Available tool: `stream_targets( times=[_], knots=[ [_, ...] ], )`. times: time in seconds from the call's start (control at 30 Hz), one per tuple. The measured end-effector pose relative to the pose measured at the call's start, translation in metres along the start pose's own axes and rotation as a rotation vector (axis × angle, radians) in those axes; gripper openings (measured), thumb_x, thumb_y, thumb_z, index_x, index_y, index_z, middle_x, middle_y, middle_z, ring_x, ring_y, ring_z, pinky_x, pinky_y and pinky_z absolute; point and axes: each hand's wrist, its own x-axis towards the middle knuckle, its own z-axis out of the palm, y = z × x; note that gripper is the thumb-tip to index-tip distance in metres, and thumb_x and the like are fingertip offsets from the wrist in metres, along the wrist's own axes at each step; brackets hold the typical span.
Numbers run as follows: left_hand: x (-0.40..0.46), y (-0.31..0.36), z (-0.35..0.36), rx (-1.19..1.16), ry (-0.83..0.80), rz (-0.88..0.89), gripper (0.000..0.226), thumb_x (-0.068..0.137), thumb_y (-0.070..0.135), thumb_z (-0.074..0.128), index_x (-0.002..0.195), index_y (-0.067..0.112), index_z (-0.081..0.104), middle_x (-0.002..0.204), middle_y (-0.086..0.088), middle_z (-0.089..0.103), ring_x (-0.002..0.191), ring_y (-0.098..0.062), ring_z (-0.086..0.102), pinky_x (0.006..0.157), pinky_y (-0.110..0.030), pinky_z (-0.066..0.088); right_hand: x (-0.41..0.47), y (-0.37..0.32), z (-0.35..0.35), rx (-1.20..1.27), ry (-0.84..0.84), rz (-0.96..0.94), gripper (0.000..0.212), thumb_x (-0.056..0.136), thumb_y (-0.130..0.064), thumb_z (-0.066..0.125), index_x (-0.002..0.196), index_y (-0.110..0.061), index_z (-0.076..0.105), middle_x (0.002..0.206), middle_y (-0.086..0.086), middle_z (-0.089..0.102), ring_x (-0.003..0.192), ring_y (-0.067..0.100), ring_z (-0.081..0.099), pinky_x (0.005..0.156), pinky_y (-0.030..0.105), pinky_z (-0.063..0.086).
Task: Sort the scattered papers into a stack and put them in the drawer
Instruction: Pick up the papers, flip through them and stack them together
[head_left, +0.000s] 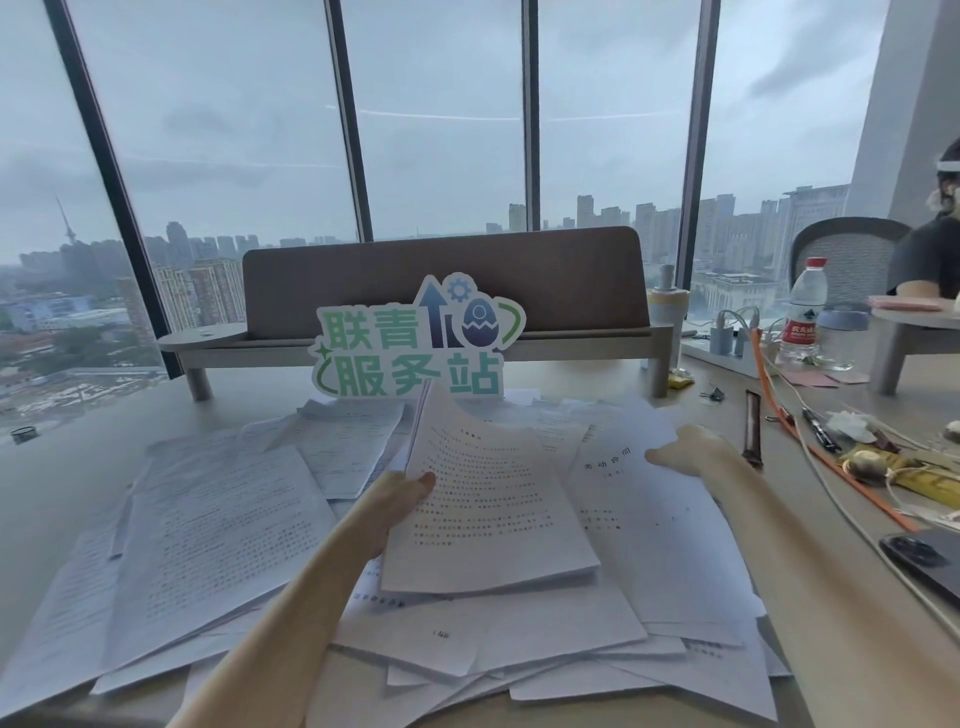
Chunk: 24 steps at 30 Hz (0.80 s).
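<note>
Many white printed papers (218, 525) lie scattered and overlapping across the desk. My left hand (400, 501) grips the left edge of a small stack of sheets (493, 499), lifted above the pile with its far end curling up. My right hand (691, 449) reaches to the right and pinches the upper right edge of a title-page sheet (639, 514) that lies on the pile. No drawer is in view.
A green and white sign (415, 343) stands before a brown desk shelf (447, 306). At right lie a water bottle (802, 317), cables, an orange strap (810, 452), pens, a phone (924, 561) and clutter. Another person sits at far right.
</note>
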Motion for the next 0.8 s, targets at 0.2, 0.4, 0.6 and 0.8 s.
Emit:
stream_targets(
  times=[0.2, 0.4, 0.6, 0.8],
  knots=[
    [-0.001, 0.0, 0.001, 0.005, -0.004, 0.007, 0.025, 0.099, 0.03, 0.056, 0.1, 0.008, 0.067, 0.095, -0.016, 0.075, 0.085, -0.034, 0.072, 0.082, -0.05, 0.059, 0.004, 0.01, -0.005, 0.016, -0.016, -0.028, 0.063, 0.092, -0.036, 0.065, 0.142, -0.003, 0.046, 0.135, 0.017, 0.054, 0.119, 0.033, 0.054, 0.095, 0.036, 0.048],
    [0.0, 0.0, 0.002, 0.003, 0.004, 0.019, 0.022, 0.099, 0.029, 0.056, 0.098, 0.01, 0.066, 0.091, -0.014, 0.074, 0.079, -0.031, 0.071, 0.074, -0.041, 0.059, -0.005, 0.013, -0.022, -0.145, -0.066, -0.074, 0.057, 0.095, -0.043, 0.061, 0.135, -0.004, 0.055, 0.114, 0.01, 0.057, 0.103, 0.026, 0.054, 0.075, 0.027, 0.042],
    [0.003, -0.001, 0.002, 0.005, 0.016, 0.011, 0.025, 0.098, 0.03, 0.059, 0.102, 0.006, 0.066, 0.095, -0.018, 0.074, 0.086, -0.036, 0.072, 0.083, -0.052, 0.059, -0.012, 0.009, -0.028, -0.079, -0.145, -0.141, 0.058, 0.086, -0.05, 0.072, 0.126, -0.007, 0.065, 0.121, 0.007, 0.068, 0.111, 0.025, 0.064, 0.097, 0.032, 0.049],
    [0.005, -0.003, 0.001, 0.015, 0.012, 0.01, 0.029, 0.097, 0.03, 0.058, 0.109, 0.004, 0.067, 0.097, -0.018, 0.074, 0.087, -0.036, 0.072, 0.083, -0.052, 0.059, -0.017, -0.006, -0.032, 0.069, -0.105, -0.097, 0.028, 0.083, -0.012, 0.077, 0.103, 0.004, 0.067, 0.082, 0.011, 0.067, 0.067, 0.021, 0.065, 0.05, 0.022, 0.046]
  ],
)
